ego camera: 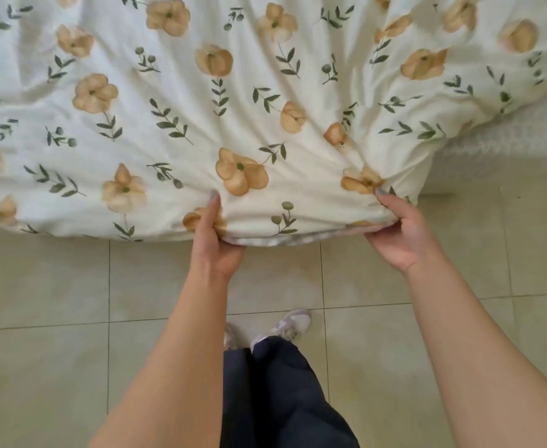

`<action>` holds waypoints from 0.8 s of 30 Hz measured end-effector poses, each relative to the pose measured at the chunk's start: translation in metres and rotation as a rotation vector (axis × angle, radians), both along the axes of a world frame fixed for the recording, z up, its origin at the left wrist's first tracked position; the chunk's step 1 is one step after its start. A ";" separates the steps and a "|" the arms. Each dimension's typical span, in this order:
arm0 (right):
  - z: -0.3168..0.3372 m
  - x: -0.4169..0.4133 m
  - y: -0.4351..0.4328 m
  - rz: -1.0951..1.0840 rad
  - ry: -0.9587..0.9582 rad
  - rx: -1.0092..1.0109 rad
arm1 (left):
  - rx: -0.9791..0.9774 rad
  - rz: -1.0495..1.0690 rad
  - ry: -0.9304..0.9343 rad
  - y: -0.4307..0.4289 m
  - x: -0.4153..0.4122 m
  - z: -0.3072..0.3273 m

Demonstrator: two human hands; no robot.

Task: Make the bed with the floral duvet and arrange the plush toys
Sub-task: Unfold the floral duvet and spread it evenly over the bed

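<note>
Nearest the camera: dark trousers (281, 399) and pale shoes (293, 324), standing on beige floor tiles (55, 286). Both bare forearms reach forward from the lower edge of view. Left hand (215, 240) grips the near hem of the duvet (168, 108): thumb on top of the cloth, fingers curled under the edge. Right hand (401, 237) grips the same hem close to the duvet's right corner, thumb on top, fingers tucked beneath. Hem between the two hands is lifted slightly, showing a paler underside. Creases fan out from both grip points across the fabric. Duvet is cream with tan flowers and green sprigs; it fills the upper part of the view, its near edge hanging over the tiles. At the far right, a strip of white bed (491, 156) lies uncovered beside the duvet corner.
</note>
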State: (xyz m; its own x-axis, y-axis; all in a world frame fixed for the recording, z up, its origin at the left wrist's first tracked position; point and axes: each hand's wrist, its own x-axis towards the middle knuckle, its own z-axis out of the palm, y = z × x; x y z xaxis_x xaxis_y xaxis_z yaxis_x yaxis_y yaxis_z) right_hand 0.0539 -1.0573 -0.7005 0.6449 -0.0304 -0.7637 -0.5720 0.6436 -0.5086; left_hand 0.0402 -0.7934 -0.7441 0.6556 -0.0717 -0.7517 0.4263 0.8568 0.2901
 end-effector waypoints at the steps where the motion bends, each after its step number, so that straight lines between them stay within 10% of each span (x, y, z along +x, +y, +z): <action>1: -0.004 0.000 0.000 -0.001 0.018 0.003 | 0.049 -0.060 0.060 -0.001 -0.010 -0.005; 5: -0.038 -0.013 0.000 0.098 0.602 -0.387 | 0.475 -0.269 0.676 -0.006 -0.055 -0.025; 7: -0.047 -0.005 -0.001 0.043 0.668 -0.624 | 0.633 -0.410 0.703 -0.006 -0.061 -0.029; 24: -0.016 0.093 -0.123 0.319 0.186 -0.833 | 1.354 -1.167 -0.535 -0.186 0.080 0.035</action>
State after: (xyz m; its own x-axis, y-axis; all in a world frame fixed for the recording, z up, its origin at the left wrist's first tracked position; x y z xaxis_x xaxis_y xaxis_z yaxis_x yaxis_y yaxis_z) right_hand 0.1465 -1.1799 -0.7168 0.5860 -0.4599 -0.6671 -0.7791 -0.0938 -0.6198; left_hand 0.1200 -0.9799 -0.7090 0.8780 -0.2073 -0.4315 0.1991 -0.6616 0.7229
